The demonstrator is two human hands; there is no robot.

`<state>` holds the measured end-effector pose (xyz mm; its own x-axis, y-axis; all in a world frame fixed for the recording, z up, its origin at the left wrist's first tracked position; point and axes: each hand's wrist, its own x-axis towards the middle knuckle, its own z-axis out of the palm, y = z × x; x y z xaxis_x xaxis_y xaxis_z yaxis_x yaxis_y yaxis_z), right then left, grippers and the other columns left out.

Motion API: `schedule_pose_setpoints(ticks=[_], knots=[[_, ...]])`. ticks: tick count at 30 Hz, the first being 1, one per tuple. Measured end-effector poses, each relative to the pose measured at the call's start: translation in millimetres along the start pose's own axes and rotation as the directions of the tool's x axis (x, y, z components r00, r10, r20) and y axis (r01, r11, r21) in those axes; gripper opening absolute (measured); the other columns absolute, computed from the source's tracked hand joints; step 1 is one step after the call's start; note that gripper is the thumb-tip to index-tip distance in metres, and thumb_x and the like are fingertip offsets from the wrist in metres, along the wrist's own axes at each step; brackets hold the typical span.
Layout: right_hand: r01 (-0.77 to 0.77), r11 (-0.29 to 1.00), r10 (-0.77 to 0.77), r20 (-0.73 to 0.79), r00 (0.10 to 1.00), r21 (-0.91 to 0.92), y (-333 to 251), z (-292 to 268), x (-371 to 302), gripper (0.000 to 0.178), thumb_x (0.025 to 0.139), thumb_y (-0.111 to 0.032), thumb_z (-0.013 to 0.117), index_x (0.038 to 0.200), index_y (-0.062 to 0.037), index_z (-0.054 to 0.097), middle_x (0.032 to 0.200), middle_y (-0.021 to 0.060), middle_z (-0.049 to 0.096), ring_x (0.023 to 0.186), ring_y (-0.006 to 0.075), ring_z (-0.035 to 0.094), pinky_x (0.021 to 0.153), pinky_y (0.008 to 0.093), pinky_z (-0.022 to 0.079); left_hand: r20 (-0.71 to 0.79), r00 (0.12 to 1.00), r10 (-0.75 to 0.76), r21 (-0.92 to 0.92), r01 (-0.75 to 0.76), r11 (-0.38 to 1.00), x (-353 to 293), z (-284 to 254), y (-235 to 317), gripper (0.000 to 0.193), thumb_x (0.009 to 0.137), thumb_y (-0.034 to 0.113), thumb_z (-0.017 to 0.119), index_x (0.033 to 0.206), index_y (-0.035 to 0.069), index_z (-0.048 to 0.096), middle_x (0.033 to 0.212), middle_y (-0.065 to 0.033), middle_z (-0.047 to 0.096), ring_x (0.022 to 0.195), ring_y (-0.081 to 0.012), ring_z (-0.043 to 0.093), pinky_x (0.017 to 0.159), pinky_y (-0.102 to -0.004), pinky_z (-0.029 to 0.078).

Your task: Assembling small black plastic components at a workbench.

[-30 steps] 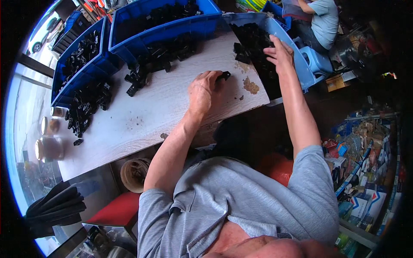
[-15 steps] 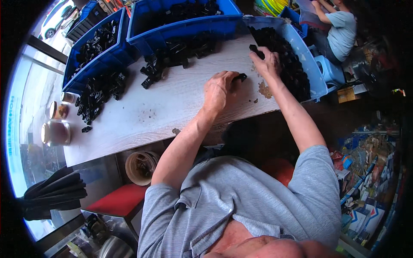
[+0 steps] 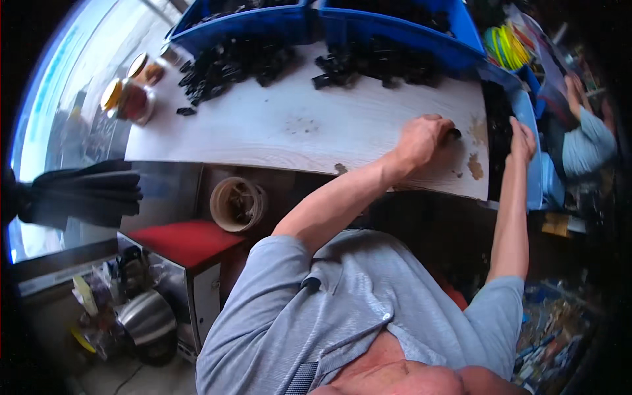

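Observation:
My left hand (image 3: 421, 141) rests above the right part of the white tabletop, its fingers closed round a small black plastic part (image 3: 454, 133) whose end sticks out on the right. My right hand (image 3: 522, 140) reaches over the light blue bin (image 3: 530, 174) at the table's right end. Its fingers look stretched out, a little blurred, and no part shows in them. Black plastic parts (image 3: 499, 108) fill that bin. Piles of similar black parts (image 3: 388, 62) lie along the far side of the tabletop (image 3: 250, 135).
Blue crates (image 3: 401, 29) holding black parts line the far edge. Jars (image 3: 128, 102) stand at the left by the window. Below the table are a round tub (image 3: 238, 204) and a red-topped cabinet (image 3: 184, 240). Another person (image 3: 588, 141) sits at the far right.
The view has swung, shifting the table. My right hand has moved from the bin's table-side edge out over the bin, and the black part it held no longer shows. My left hand still grips its part.

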<state>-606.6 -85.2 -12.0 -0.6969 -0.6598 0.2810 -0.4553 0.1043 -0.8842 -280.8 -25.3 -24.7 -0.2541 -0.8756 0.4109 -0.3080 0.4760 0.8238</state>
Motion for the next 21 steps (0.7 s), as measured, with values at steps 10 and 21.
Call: schedule_pose_setpoints(ticks=[10,21], knots=[[-0.296,0.953,0.122,0.801,0.586,0.071,-111,14,-132,0.048,0.083,-0.032,0.08,0.119,-0.0048,0.064,0.076,0.0015,0.065,0.06,0.0122,0.06,0.062,0.0251,0.051,-0.016,0.999,-0.034,-0.198,0.03,0.98,-18,-32,4,0.028,0.083,0.004,0.069,0.111,0.003,0.069,0.091,-0.0158,0.07,0.079,-0.0324,0.07,0.067,-0.0393,0.055],[-0.267,0.962,0.04,0.951,0.306,0.046,-125,39,-174,0.036,0.083,-0.022,0.08,0.11,-0.0019,0.066,0.069,-0.0014,0.063,0.051,0.0071,0.058,0.049,0.0218,0.048,-0.179,0.984,0.02,-0.196,-0.055,0.979,-49,-72,7,0.016,0.087,0.004,0.068,0.103,0.003,0.072,0.089,-0.0162,0.071,0.077,-0.0277,0.071,0.067,-0.0354,0.056]])
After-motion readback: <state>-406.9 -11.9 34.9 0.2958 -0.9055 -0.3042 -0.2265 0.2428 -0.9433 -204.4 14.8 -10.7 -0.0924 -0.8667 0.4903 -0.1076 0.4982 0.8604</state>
